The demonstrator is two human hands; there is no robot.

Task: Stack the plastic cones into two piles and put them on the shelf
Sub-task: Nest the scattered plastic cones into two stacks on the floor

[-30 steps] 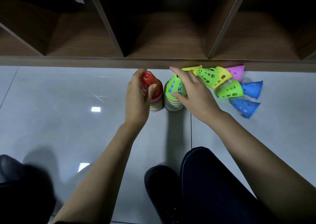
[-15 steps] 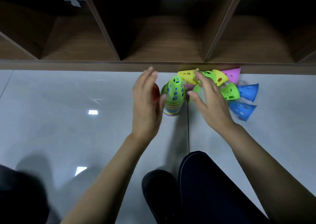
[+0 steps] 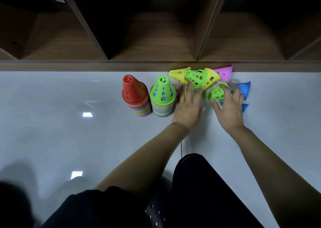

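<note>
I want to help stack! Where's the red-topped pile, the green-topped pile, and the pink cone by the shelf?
red-topped pile [image 3: 132,90]: head view, top cone's side.
green-topped pile [image 3: 162,90]: head view, top cone's side.
pink cone [image 3: 225,73]: head view, its side wall.

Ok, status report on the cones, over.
Left hand open, reaching into loose cones. Right hand closing on green cone. Two stacks on floor, shelf not yet loaded.

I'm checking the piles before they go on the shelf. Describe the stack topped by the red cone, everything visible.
The red-topped stack stands upright on the pale glossy floor, in front of the wooden shelf's base. Its top cone is glossy red plastic with rectangular slots and a flattened, holed tip. Below show thin nested rims in many colours. The green-topped stack stands close on its right; whether they touch is unclear. Neither hand touches it.
</note>
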